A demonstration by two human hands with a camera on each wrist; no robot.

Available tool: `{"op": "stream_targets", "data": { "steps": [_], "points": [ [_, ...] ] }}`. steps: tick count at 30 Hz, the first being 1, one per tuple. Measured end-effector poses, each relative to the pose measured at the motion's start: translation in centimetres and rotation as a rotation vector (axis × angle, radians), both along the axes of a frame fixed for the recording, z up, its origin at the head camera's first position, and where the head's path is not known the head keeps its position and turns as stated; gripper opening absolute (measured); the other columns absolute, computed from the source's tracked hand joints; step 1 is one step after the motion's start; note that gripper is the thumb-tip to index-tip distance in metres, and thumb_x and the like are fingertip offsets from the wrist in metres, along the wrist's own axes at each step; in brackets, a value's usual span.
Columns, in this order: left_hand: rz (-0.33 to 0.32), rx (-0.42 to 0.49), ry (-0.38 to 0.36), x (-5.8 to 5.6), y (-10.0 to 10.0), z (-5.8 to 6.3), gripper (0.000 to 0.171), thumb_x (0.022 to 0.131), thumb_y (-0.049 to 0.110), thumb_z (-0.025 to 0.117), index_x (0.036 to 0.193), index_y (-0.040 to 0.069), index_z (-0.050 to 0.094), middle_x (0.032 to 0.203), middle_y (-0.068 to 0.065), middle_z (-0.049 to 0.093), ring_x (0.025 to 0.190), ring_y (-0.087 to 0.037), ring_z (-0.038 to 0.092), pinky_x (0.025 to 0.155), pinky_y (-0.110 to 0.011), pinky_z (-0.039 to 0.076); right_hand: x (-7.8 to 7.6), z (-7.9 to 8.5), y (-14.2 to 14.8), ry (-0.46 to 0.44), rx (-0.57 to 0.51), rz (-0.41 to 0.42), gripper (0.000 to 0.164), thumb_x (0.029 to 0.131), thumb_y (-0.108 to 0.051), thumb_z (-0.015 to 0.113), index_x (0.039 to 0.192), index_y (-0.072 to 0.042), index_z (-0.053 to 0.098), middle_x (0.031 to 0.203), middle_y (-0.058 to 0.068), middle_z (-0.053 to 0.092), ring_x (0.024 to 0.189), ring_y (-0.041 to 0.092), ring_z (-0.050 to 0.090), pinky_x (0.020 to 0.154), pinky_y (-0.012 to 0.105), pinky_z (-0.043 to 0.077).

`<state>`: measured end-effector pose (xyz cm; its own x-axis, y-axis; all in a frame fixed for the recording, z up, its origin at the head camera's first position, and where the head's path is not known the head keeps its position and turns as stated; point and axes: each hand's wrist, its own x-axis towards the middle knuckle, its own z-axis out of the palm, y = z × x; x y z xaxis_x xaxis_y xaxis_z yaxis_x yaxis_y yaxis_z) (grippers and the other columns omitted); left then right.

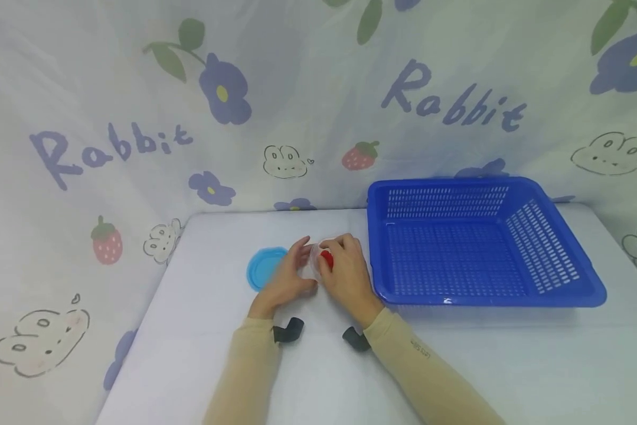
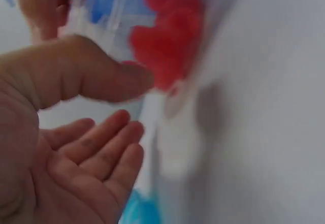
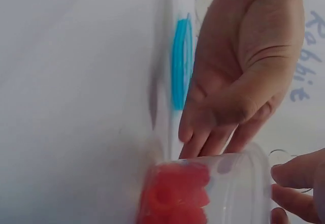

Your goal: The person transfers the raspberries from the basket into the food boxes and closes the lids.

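Observation:
A clear plastic cup with red rounded pieces at its bottom stands upright on the white table. My left hand is just left of the cup, its fingers extended and its thumb apart, right at the cup's side in the left wrist view. Over the cup's mouth is my right hand. Its fingertips show close to the rim, and the red shows between its thumb and fingers in the head view. A round light-blue lid lies left of the cup, partly behind my left hand.
A large blue plastic basket with slotted sides stands right of my right hand. Two black bent pieces, a left one and a right one, sit by the forearms. Behind the table hangs a printed cloth.

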<state>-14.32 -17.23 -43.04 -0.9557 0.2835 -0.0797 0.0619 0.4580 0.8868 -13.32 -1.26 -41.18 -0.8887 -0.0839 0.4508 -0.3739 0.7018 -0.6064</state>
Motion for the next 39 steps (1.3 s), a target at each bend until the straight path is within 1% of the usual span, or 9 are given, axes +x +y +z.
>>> {"op": "stream_targets", "data": {
  "steps": [3, 6, 10, 14, 17, 23, 28, 33, 39],
  "points": [
    [0.048, 0.068, -0.033, 0.1, -0.8, 1.5, 0.083, 0.073, -0.011, 0.063, 0.144, 0.011, 0.025, 0.139, -0.01, 0.044, 0.122, -0.027, 0.047, 0.1, -0.044, 0.039, 0.2, 0.5, 0.0, 0.029, -0.007, 0.021, 0.018, 0.081, -0.015, 0.067, 0.099, -0.011, 0.069, 0.093, 0.006, 0.053, 0.091, 0.021, 0.049, 0.075, 0.03, 0.048],
    [0.148, 0.072, -0.031, 0.3, -1.8, 2.9, 0.073, 0.078, -0.006, 0.063, 0.142, 0.013, 0.032, 0.134, -0.007, 0.05, 0.115, -0.024, 0.054, 0.095, -0.044, 0.044, 0.6, 0.9, -0.2, 0.048, -0.011, 0.057, 0.018, 0.082, -0.015, 0.066, 0.099, -0.011, 0.068, 0.092, 0.005, 0.053, 0.09, 0.021, 0.05, 0.076, 0.03, 0.047],
    [0.281, 0.022, 0.039, 0.5, -3.4, 4.3, 0.061, 0.083, 0.007, 0.065, 0.138, 0.016, 0.041, 0.125, -0.001, 0.058, 0.106, -0.018, 0.059, 0.092, -0.043, 0.046, 1.1, 1.3, -0.7, 0.044, 0.011, 0.116, 0.023, 0.083, -0.016, 0.065, 0.106, -0.01, 0.065, 0.092, 0.003, 0.055, 0.089, 0.019, 0.051, 0.077, 0.03, 0.046],
    [0.356, -0.03, 0.082, 0.5, -5.1, 5.0, 0.054, 0.084, 0.014, 0.065, 0.135, 0.015, 0.046, 0.121, -0.003, 0.06, 0.104, -0.019, 0.058, 0.09, -0.044, 0.046, 2.1, 1.5, -1.5, -0.034, 0.035, 0.187, 0.039, 0.084, -0.022, 0.066, 0.12, -0.01, 0.055, 0.098, 0.002, 0.056, 0.091, 0.015, 0.052, 0.078, 0.025, 0.048],
    [0.415, -0.126, 0.082, 0.6, -6.3, 5.3, 0.05, 0.087, 0.019, 0.063, 0.134, 0.012, 0.047, 0.121, -0.006, 0.06, 0.106, -0.023, 0.057, 0.09, -0.046, 0.046, 2.8, 1.7, -2.3, -0.092, 0.039, 0.243, 0.049, 0.084, -0.025, 0.067, 0.127, -0.01, 0.049, 0.106, 0.003, 0.056, 0.094, 0.013, 0.052, 0.077, 0.022, 0.05],
    [0.505, -0.376, 0.067, 0.5, -8.3, 5.3, 0.047, 0.091, 0.025, 0.057, 0.134, 0.008, 0.048, 0.123, -0.012, 0.058, 0.11, -0.031, 0.055, 0.09, -0.048, 0.046, 3.6, 1.9, -4.0, -0.164, 0.07, 0.319, 0.052, 0.084, -0.027, 0.067, 0.129, -0.009, 0.049, 0.119, 0.004, 0.055, 0.105, 0.016, 0.053, 0.085, 0.025, 0.05],
    [0.521, -0.532, 0.041, 0.2, -9.9, 4.8, 0.046, 0.092, 0.027, 0.054, 0.132, 0.004, 0.049, 0.121, -0.018, 0.058, 0.107, -0.036, 0.054, 0.089, -0.051, 0.044, 3.4, 1.4, -5.4, -0.253, 0.099, 0.319, 0.056, 0.085, -0.03, 0.065, 0.133, -0.009, 0.047, 0.127, 0.006, 0.053, 0.113, 0.02, 0.052, 0.092, 0.031, 0.047],
    [0.507, -0.593, -0.048, 0.1, -10.7, 3.7, 0.047, 0.092, 0.029, 0.053, 0.131, 0.003, 0.049, 0.12, -0.02, 0.057, 0.107, -0.038, 0.053, 0.087, -0.051, 0.045, 3.0, 0.0, -6.5, -0.33, 0.101, 0.283, 0.059, 0.085, -0.033, 0.065, 0.134, -0.007, 0.045, 0.13, 0.007, 0.051, 0.116, 0.021, 0.05, 0.093, 0.034, 0.046],
    [0.488, -0.598, -0.052, -0.1, -10.4, 2.5, 0.045, 0.091, 0.028, 0.055, 0.127, 0.002, 0.053, 0.114, -0.02, 0.06, 0.105, -0.037, 0.055, 0.083, -0.05, 0.047, 2.6, -1.0, -7.4, -0.39, 0.105, 0.233, 0.063, 0.085, -0.034, 0.065, 0.135, -0.003, 0.042, 0.134, 0.011, 0.047, 0.118, 0.025, 0.048, 0.091, 0.035, 0.048]
  ]
}}
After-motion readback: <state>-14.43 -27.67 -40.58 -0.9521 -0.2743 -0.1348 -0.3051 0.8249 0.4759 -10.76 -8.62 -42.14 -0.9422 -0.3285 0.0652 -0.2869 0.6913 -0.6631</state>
